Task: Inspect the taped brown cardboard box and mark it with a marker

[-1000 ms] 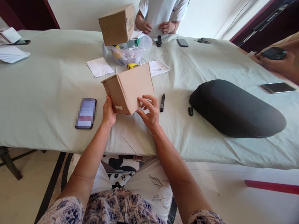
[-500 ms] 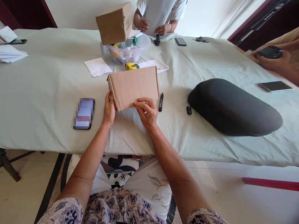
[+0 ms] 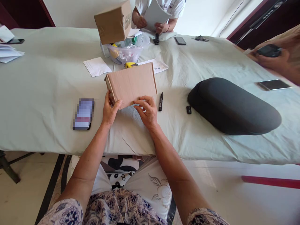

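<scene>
A small brown cardboard box (image 3: 131, 82) is tilted up over the table in front of me. My left hand (image 3: 110, 109) grips its lower left corner, thumb across the front face and fingers around the side. By the lower edge is my right hand (image 3: 148, 112), its fingers bent and the thumb apart from them, with the fingertips at the cardboard. A black marker pen (image 3: 161, 102) without its cap lies just right of the box, and the black cap (image 3: 188, 109) is farther right. Behind the box a yellow tape measure (image 3: 130, 64) is partly hidden.
A phone (image 3: 83, 114) lies left of my arms, a long dark grey padded seat (image 3: 234, 107) on the right. Farther back a clear plastic basin (image 3: 131, 54) of bottles supports another carton (image 3: 112, 25). One person opposite holds paper (image 3: 153, 17); another at right holds a black device (image 3: 269, 51).
The box has shifted slightly up and left and tilted. My left thumb has come onto its front face. My right thumb has parted from the fingers. The person opposite has tilted the paper.
</scene>
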A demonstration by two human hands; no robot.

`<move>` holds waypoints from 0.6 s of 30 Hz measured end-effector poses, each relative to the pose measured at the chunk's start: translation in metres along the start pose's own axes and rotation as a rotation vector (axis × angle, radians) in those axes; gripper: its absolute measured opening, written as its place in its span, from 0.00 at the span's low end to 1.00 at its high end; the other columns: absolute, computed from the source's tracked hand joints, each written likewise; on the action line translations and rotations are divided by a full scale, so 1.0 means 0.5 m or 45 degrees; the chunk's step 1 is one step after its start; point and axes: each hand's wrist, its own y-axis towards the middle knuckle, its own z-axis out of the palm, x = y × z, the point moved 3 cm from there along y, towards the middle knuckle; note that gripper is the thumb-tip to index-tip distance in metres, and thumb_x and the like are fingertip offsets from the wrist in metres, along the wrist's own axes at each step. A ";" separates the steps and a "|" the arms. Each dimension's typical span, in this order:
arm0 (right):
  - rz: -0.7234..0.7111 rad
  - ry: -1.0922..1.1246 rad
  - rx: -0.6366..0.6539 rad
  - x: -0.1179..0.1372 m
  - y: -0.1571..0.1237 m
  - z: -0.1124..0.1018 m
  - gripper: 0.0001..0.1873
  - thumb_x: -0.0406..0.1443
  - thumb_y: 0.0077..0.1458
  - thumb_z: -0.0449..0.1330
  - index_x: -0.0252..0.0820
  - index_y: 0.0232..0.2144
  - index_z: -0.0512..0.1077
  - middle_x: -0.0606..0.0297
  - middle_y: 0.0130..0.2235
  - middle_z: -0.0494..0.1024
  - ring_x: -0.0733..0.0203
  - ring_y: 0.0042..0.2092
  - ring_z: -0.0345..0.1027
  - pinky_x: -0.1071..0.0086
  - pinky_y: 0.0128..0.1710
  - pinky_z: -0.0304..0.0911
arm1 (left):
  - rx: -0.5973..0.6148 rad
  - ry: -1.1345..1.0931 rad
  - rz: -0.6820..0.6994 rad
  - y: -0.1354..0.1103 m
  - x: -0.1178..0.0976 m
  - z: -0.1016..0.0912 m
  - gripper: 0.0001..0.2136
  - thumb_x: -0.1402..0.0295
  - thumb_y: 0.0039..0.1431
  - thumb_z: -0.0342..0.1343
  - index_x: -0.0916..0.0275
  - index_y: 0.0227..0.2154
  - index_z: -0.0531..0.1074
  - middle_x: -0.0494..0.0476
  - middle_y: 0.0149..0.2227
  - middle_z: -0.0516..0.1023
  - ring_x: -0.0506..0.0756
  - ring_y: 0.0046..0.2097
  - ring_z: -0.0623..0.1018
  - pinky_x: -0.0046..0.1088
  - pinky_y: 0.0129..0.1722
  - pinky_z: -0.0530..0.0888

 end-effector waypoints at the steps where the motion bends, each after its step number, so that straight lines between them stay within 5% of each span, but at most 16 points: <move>1: 0.030 -0.011 -0.025 -0.004 0.002 -0.006 0.11 0.47 0.63 0.60 0.52 0.40 0.80 0.60 0.46 0.73 0.63 0.36 0.70 0.65 0.32 0.75 | -0.008 -0.037 -0.043 0.001 -0.004 -0.004 0.36 0.45 0.56 0.63 0.53 0.64 0.65 0.63 0.61 0.74 0.65 0.62 0.75 0.45 0.60 0.74; 10: 0.192 -0.079 -0.479 -0.045 0.015 -0.063 0.20 0.52 0.59 0.63 0.52 0.49 0.75 0.61 0.49 0.72 0.67 0.34 0.68 0.70 0.28 0.69 | -0.097 -0.130 -0.180 0.006 -0.027 -0.019 0.33 0.36 0.53 0.58 0.57 0.50 0.76 0.61 0.49 0.81 0.65 0.53 0.80 0.42 0.49 0.80; 18: 0.301 0.190 -0.510 -0.066 0.015 -0.046 0.19 0.54 0.60 0.61 0.49 0.43 0.74 0.72 0.28 0.68 0.67 0.28 0.66 0.70 0.31 0.68 | -0.097 -0.091 0.060 0.006 -0.021 -0.021 0.27 0.40 0.63 0.51 0.51 0.56 0.74 0.56 0.63 0.74 0.61 0.69 0.69 0.41 0.70 0.64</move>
